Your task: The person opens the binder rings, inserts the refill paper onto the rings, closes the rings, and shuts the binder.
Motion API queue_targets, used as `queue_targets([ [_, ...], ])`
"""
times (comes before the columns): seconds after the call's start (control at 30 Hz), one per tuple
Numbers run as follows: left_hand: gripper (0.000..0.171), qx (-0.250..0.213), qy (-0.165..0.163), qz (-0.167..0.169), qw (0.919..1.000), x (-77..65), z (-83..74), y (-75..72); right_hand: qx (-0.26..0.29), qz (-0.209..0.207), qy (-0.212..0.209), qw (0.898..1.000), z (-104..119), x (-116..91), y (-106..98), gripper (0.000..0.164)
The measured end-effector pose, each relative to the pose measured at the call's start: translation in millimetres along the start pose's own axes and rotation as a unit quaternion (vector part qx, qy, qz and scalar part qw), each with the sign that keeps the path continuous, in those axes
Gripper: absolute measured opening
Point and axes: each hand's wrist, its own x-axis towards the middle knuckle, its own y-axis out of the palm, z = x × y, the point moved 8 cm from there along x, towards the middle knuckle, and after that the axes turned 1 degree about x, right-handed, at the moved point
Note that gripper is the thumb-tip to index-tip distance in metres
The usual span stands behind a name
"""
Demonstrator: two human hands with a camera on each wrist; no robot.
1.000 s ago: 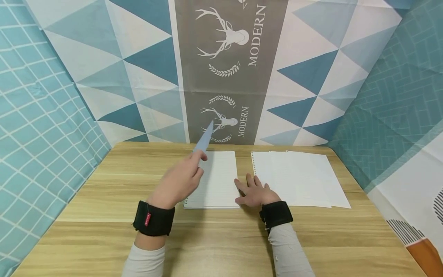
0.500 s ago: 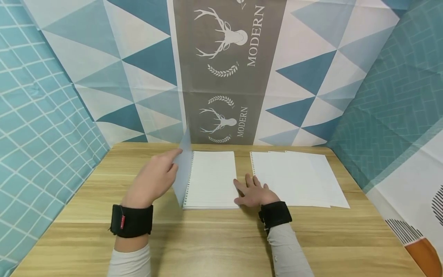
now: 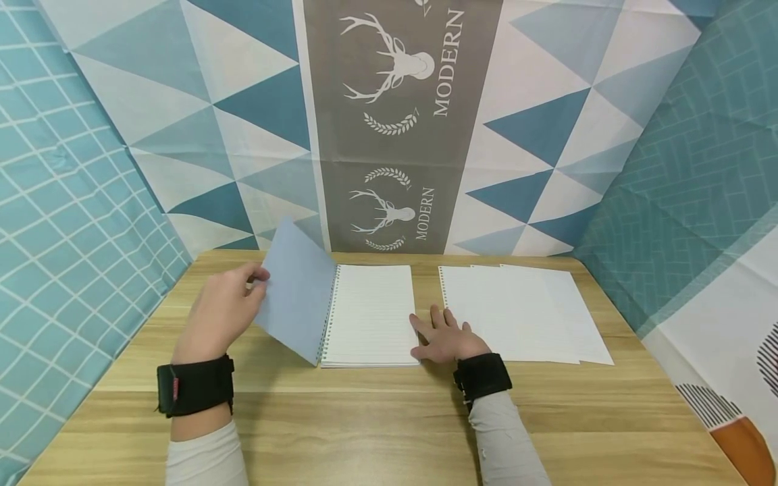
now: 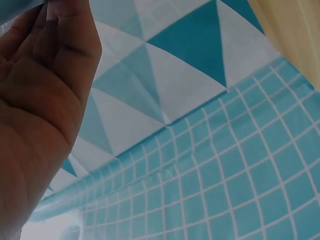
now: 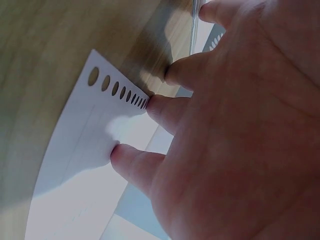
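A spiral notebook (image 3: pixel 371 314) lies open on the wooden table, its lined page facing up. Its blue-grey cover (image 3: pixel 298 290) stands tilted up to the left of the binding. My left hand (image 3: pixel 221 307) pinches the cover's outer left edge between thumb and fingers. In the left wrist view, a corner of the cover shows above that hand (image 4: pixel 45 95). My right hand (image 3: pixel 450 339) rests with spread fingers between the notebook's right edge and the loose punched sheets (image 3: pixel 529 314). In the right wrist view, fingertips of the right hand (image 5: pixel 240 120) touch a sheet's holed edge (image 5: pixel 107 82).
The loose sheets overlap in a fan on the right of the wooden table (image 3: pixel 365 425). Patterned cloth (image 3: pixel 389 135) hangs behind the table's back edge, with blue checked cloth (image 3: pixel 67 223) on the left and teal cloth (image 3: pixel 687 169) on the right.
My left hand has moved left, swinging the blue-grey cover over from above the page to the binding's left side, which uncovers the lined page. The right hand has stayed in place.
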Motion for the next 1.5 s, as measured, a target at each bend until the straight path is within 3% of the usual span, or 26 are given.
queue_targets([
  [0.17,0.037,0.012,-0.02,0.009,0.9997,-0.4,21.8,2.7,0.001,-0.002,0.0,1.0,-1,1,0,0.073],
  [0.6,0.039,0.031,-0.076,0.076,0.9937,-7.0,69.2,19.2,0.004,-0.001,0.002,1.0,0,0,-2,0.075],
  [0.93,0.037,0.031,-0.135,0.099,0.9854,-10.7,106.2,44.6,0.002,-0.007,0.003,1.0,0,0,-2,0.075],
  [1.13,0.044,0.041,-0.175,0.093,0.9793,-15.3,115.7,53.6,0.006,-0.006,-0.003,1.0,0,-1,-1,0.074],
  [1.37,0.048,0.042,-0.236,0.115,0.9641,-19.9,123.3,62.5,0.007,-0.008,-0.002,1.0,0,0,-1,0.075],
  [1.5,0.048,0.04,-0.25,0.116,0.9605,-20.8,126.2,66.9,0.009,-0.008,-0.003,1.0,1,-1,-2,0.075],
])
